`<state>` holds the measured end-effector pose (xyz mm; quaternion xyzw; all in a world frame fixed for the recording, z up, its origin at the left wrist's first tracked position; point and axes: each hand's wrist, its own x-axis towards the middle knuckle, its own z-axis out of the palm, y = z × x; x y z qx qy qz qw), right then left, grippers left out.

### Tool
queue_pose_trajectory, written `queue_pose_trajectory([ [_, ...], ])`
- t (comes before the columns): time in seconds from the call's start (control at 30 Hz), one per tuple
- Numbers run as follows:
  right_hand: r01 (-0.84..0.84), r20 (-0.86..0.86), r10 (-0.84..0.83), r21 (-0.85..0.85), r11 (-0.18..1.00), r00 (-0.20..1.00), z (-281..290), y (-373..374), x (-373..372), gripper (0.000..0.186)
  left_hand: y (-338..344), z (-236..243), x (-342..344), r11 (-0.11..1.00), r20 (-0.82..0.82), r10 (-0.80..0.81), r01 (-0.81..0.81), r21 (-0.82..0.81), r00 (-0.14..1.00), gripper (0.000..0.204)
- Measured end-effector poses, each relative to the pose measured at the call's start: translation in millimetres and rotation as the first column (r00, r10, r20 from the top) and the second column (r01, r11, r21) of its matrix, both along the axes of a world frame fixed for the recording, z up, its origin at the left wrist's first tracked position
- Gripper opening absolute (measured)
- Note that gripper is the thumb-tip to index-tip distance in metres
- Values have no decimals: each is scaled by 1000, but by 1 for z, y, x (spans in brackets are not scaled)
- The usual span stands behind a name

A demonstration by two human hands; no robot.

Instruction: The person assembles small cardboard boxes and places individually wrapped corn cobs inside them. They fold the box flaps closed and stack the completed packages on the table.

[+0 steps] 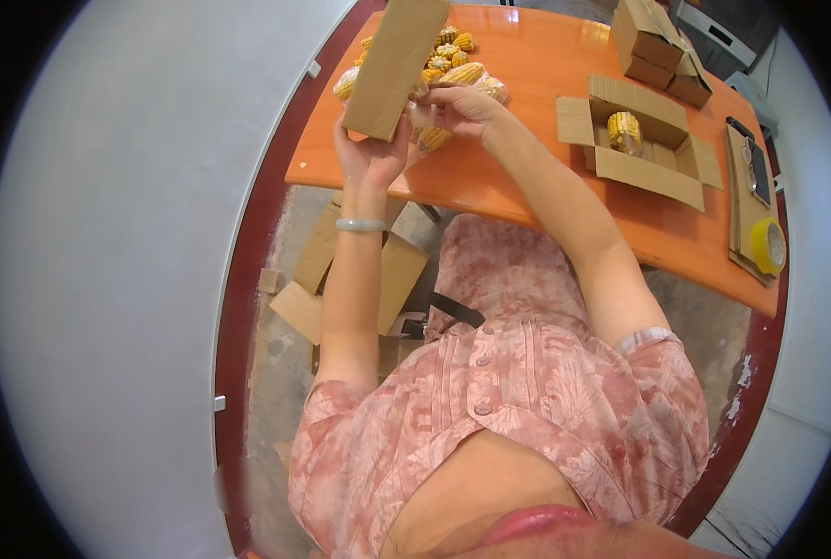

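My left hand (pixel 376 154) is wrapped round the lower end of a long brown cardboard box (pixel 395 70), tilted upright above the table's left end; only one broad face shows. At the box's right edge, my right hand (pixel 467 109) has its fingers closed on what looks like clear plastic film (pixel 421 114). The box partly covers the film and fingertips. Behind and beside the hands lie several yellow corn cobs (pixel 464 74), some in clear wrapping. One corn cob (pixel 432 139) lies just below my right hand.
On the orange table (pixel 527 56), an open cardboard box (pixel 658 177) holds a corn cob piece (pixel 624 130). Closed cardboard boxes (pixel 647 42) stand at the far right. Yellow tape (pixel 767 246) and glasses (pixel 749 158) lie near the right edge. Loose cardboard (pixel 401 279) is on the floor.
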<state>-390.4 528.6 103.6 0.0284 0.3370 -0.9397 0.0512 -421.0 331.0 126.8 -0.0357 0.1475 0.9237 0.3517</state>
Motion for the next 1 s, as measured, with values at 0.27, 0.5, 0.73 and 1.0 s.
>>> queue_pose_trajectory([
  [0.27, 139, 45, -176, 438, 888, 983, 11, 30, 0, 28, -45, -12, 2, 924, -7, -251, 242, 296, 968, 72],
  [0.5, 367, -5, -418, 488, 792, 909, 1, 32, -24, 28, -45, -9, 28, 846, -98, -362, 371, 382, 927, 73],
  [0.73, 204, -338, -19, 521, 829, 941, 24, -9, 34, 60, -35, -4, 75, 833, 63, -415, 352, 427, 907, 67],
  [1.0, 68, -394, 166, 516, 854, 904, 3, -22, 76, 94, -11, -2, 118, 703, -20, -533, 456, 545, 846, 57],
])
